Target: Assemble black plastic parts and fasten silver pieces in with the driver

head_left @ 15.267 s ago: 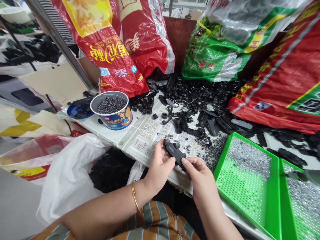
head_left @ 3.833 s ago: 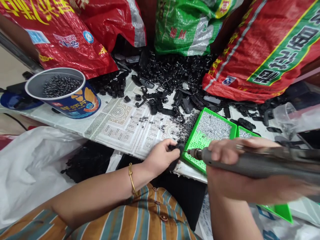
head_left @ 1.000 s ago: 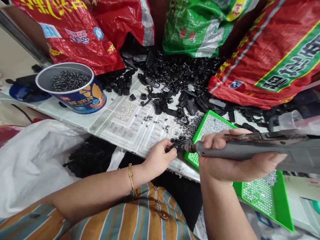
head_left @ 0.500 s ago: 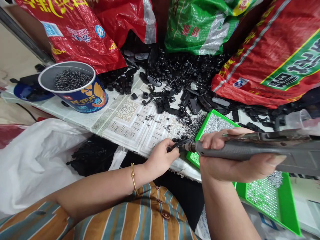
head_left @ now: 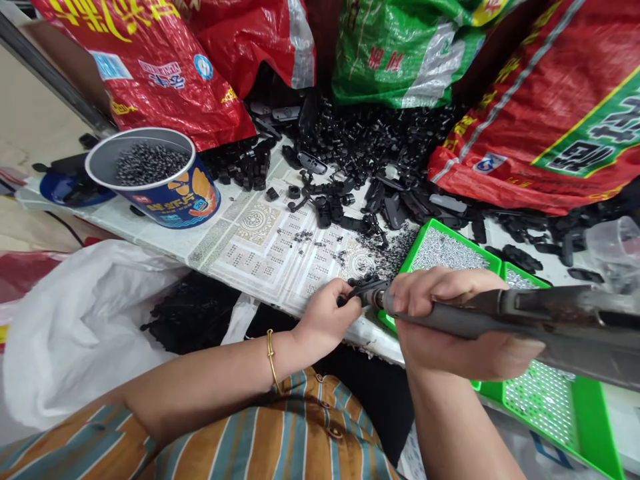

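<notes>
My left hand point(head_left: 331, 313) pinches a small black plastic part point(head_left: 361, 288) at the front edge of the table. In my right hand point(head_left: 450, 313) lies a grey electric screwdriver point(head_left: 480, 323), its body pointing left. The driver's tip meets the black part, or nearly so; the exact contact is too small to make out. Beneath the tool and right hand sits a green tray point(head_left: 415, 250) holding many small silver screws point(head_left: 445, 250), partly hidden by the hand.
A blue paper tub point(head_left: 173, 207) full of small dark pieces stands at the left. Heaped black plastic parts point(head_left: 370, 140) cover the back of the table. Behind them stand red sacks point(head_left: 180, 87) and a green sack point(head_left: 395, 60). A white bag point(head_left: 75, 333) hangs at the lower left.
The view has shifted slightly. The rear of the screwdriver has swung a little lower and rolled in my right hand; my left hand keeps its pinch on the black part.
</notes>
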Tool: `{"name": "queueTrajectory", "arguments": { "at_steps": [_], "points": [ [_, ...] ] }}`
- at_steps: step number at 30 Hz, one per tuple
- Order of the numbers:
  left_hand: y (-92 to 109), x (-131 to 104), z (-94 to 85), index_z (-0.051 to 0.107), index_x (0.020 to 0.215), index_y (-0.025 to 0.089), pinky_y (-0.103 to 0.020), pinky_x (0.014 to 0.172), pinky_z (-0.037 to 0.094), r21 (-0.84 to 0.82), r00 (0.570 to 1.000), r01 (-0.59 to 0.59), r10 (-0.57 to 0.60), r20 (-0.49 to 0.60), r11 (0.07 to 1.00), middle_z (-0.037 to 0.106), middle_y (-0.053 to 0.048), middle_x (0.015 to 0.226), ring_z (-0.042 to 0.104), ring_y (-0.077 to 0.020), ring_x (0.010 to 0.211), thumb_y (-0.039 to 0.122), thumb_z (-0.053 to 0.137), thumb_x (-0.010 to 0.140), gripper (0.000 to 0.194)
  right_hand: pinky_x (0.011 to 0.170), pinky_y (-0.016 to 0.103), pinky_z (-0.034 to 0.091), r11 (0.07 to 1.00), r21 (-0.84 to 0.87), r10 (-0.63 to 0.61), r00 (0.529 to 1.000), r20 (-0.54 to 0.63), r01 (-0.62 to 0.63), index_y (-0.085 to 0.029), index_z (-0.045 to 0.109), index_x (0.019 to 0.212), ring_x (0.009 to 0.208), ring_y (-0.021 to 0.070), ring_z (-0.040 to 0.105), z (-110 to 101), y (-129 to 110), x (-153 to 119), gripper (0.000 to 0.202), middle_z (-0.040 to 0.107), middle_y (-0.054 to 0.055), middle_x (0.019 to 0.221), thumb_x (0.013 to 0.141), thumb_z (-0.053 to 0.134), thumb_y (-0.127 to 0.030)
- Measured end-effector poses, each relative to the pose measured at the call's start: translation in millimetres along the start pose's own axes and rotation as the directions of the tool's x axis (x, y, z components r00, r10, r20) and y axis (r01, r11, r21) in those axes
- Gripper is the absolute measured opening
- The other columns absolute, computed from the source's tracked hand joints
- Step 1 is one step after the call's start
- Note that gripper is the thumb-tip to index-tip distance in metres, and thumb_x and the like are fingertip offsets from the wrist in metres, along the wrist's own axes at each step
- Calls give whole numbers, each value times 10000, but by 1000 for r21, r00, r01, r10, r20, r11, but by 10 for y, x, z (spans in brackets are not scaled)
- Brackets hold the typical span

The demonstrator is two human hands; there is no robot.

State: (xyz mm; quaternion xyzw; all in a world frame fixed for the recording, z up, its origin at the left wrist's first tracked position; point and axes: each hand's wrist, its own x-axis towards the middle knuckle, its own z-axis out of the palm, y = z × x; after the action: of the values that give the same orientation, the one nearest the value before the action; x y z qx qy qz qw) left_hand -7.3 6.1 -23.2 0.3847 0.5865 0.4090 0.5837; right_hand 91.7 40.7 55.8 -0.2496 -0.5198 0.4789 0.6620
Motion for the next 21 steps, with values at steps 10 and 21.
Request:
{"name": "queueTrajectory", "arguments": {
  "at_steps": [10,21],
  "points": [
    [1,10,-11,478,759,192,-196,420,311,-11,999,1,0,33,1000,410,89,472,394,-68,396,276,505,749,89,387,288,380,1000,-4,2,1000,-1,-2,-198,572,643,368,130,452,26,7,-42,330,463,-36,438,685,564,-525],
    [113,-62,-58,416,760,192,-213,483,431,-263,986,124,-89,143,957,438,90,533,460,-61,422,316,503,786,154,432,277,368,848,-504,-423,787,-450,168,-185,587,850,423,128,443,-950,-528,-63,414,449,-28,481,788,368,-530]
  ]
}}
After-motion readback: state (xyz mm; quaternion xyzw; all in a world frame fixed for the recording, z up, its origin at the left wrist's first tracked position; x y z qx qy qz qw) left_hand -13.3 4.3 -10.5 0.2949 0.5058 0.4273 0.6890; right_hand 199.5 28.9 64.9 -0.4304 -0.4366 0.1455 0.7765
